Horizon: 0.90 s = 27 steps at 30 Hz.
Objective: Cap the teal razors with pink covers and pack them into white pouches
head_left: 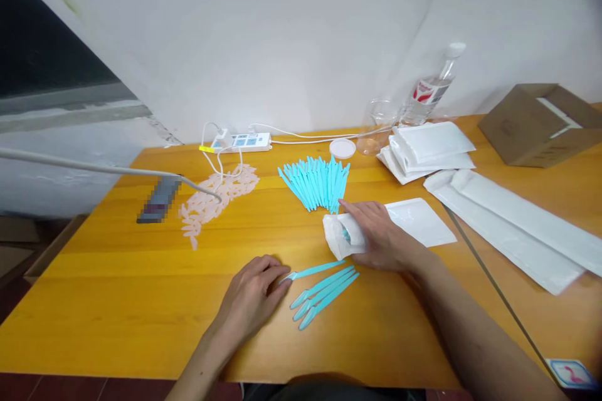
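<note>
My left hand pinches the capped end of a turquoise eyebrow razor, which lies almost along the table with its handle toward the white padded envelope. My right hand is wrapped around that envelope, whose open mouth faces me; something turquoise shows inside. Just below, 3 more eyebrow razors lie side by side on the wooden table. A fanned pile of the same razors is spread beyond the envelope. Part of a flat white envelope shows behind my right wrist.
Small pale pink pieces are scattered at left, near a blurred dark phone. Behind them lies a power strip with cables. Stacked envelopes, long white mailers, a clear jar, a bottle and a cardboard box occupy the right.
</note>
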Each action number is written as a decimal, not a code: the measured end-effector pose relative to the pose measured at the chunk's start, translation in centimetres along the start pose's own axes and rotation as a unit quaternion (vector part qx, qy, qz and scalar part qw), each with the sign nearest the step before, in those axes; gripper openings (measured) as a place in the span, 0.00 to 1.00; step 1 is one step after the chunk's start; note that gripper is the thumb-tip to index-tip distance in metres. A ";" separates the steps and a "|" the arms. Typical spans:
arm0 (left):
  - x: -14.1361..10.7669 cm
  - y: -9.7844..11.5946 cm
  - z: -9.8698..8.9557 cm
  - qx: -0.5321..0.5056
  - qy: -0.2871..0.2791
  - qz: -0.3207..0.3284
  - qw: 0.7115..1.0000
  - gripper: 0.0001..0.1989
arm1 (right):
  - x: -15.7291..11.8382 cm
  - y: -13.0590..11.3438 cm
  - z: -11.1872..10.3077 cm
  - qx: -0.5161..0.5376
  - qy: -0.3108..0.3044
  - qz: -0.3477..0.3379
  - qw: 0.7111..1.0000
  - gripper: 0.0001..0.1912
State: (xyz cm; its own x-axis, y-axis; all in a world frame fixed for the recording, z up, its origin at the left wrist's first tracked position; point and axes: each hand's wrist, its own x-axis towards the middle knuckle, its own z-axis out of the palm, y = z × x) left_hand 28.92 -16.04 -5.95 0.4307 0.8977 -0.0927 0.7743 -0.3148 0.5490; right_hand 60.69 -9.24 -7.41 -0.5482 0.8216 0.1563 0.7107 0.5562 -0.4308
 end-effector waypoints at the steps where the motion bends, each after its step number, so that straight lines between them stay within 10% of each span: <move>1: 0.1 0.0 0.0 0.002 0.000 0.000 1.000 0.09 | -0.1 0.1 -0.1 -0.004 -0.002 0.003 1.000 0.50; 13: -0.1 -1.9 -4.1 -0.086 0.014 -0.031 0.996 0.10 | -0.1 0.5 0.0 0.027 -0.004 0.009 1.000 0.51; 21: 10.8 6.7 3.0 0.028 0.083 0.125 0.988 0.07 | 0.0 -0.1 0.4 0.019 0.016 -0.018 1.000 0.48; 27: 4.1 2.6 1.2 -0.125 0.053 0.071 0.988 0.08 | -0.1 0.2 0.4 0.011 0.019 -0.015 1.000 0.49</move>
State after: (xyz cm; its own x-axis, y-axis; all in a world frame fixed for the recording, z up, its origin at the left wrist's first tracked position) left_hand 33.26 -13.56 -5.87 0.4647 0.8819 0.0800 0.5654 -0.3650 0.7396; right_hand 60.71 -9.23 -7.88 -0.5517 0.8088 0.2034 0.6837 0.5783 -0.4451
